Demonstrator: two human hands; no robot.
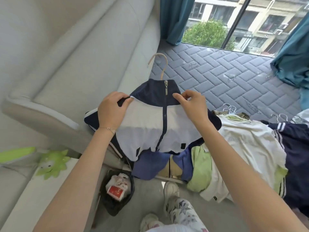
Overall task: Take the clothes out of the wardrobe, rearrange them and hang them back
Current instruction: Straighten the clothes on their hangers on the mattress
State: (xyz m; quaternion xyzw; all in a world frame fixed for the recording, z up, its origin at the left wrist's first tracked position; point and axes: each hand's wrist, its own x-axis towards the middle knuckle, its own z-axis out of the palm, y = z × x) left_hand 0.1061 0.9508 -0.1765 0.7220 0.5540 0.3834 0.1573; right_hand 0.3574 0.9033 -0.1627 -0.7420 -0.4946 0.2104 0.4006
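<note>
Above the grey quilted mattress [225,77], the left hand [112,111] and right hand [192,106] are pinching the shoulders of a navy-and-white zipped nylon jacket [150,124] on a beige hanger [160,64]; it looks light, soft, probably slippery, so gripping at the shoulders suits it.

A grey quilted mattress [234,77] is lying under the window [217,14], with teal curtains [173,19] hanging at both sides. Outside, a green bush [205,32] is standing before a pale apartment building [260,17]. A padded grey headboard [66,47] is rising along the left. A green plush toy [51,163] is resting near it, and a black-lined bin [117,206] holding a red packet [115,192] is sitting on the floor [147,195].
</note>
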